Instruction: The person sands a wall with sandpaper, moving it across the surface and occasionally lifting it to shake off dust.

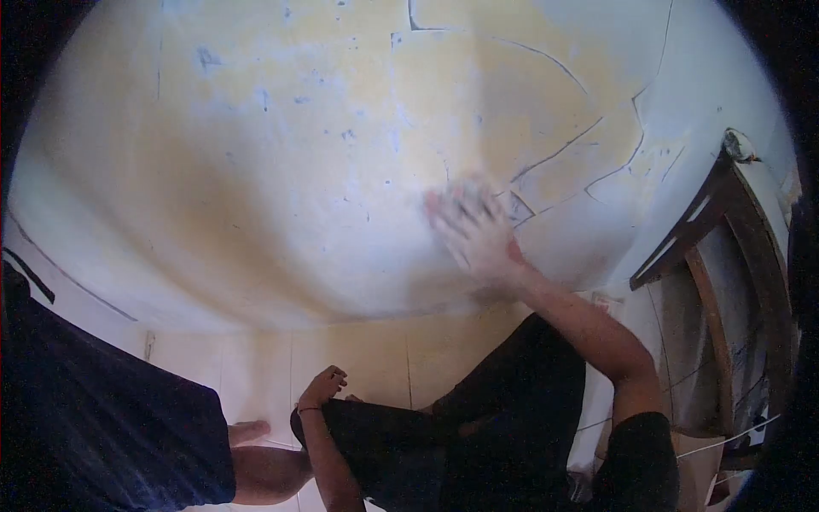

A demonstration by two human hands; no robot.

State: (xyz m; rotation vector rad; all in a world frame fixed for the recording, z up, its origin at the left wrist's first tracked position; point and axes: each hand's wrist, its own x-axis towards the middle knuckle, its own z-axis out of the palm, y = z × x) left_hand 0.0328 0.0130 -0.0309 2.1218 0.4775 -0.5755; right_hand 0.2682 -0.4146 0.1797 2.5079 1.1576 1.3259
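Yellowed paint, patchy and worn through to white, covers the wall [281,171] that fills most of the view. The right hand [473,230] lies on it with the palm flat and the fingers spread wide, gripping nothing. It shows blurred, so finer detail of the fingertips is hard to tell. Just to the right of this hand and above it, long dark cracks [554,154] run through the paint.

The left hand [322,386] is well below and to the left of the right one. It is curled loosely into a half-fist with nothing in it, and rests on the knee of the black trousers [512,401]. A thin band [309,410] sits at its wrist.

As a judgement, work on this surface goes best with the palm flat and the pressure light and even, easing off beside the cracks, where paint looks ready to flake.

No container of any kind shows.

Pale floor tiles [375,358] lie just above the left hand. Far to its left is another person's dark blue shorts [102,427] and bare leg [264,465]. A wooden door frame [708,222] stands well to the right of the right hand.
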